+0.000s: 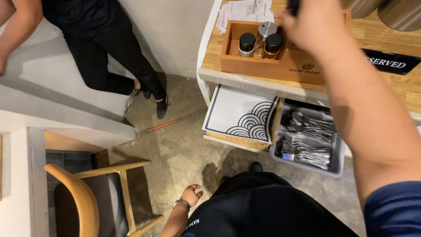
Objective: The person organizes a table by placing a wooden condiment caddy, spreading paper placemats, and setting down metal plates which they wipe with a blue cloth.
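My right hand (313, 24) reaches over the wooden table top (381, 37), its fingers closed around a small dark object (293, 5) that is mostly cut off by the frame edge. Just left of it stands a wooden caddy (254, 63) holding two dark-capped jars (247, 44) and a metal-topped shaker (266, 30). My left hand (191, 194) hangs low beside my black apron (263, 210), a metal watch on its wrist. Its fingers are loosely apart and hold nothing.
Below the table edge an open drawer shows white paper mats with a wave pattern (241, 115) and a grey tray of spoons and forks (307, 138). A wooden chair (87, 197) stands lower left. Another person in black trousers (109, 52) is on the steps.
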